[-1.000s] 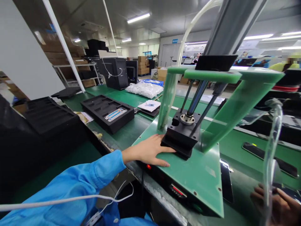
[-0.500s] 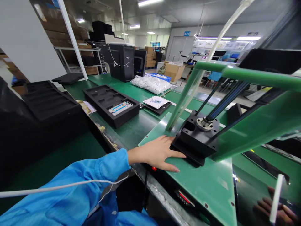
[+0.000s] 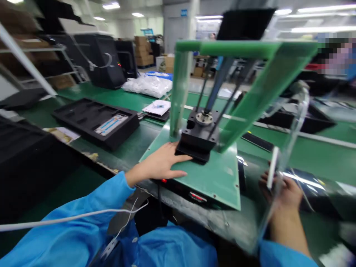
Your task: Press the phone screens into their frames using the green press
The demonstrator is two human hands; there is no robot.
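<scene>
My left hand (image 3: 160, 164) lies flat and open on the green base plate (image 3: 217, 178) of a small press. Its fingertips reach under the black press block (image 3: 198, 140), which sits low on the plate. The press has a green frame (image 3: 244, 50) with dark rods running down to the block. My right hand (image 3: 283, 191) is to the right of the plate, fingers closed round a thin white strip (image 3: 272, 167) above a dark glossy panel (image 3: 314, 185) on the belt. Motion blur smears this hand.
A black foam tray (image 3: 94, 122) with one light-coloured part stands to the left on the green belt. Behind it are a white card (image 3: 157, 106), a bag of white parts (image 3: 147, 85) and black computer cases (image 3: 105, 61). A clear tube (image 3: 294, 129) hangs near my right hand.
The view has swung to the right and down. My right hand has come further into view with the white strip. My left hand stays flat on the plate under the block.
</scene>
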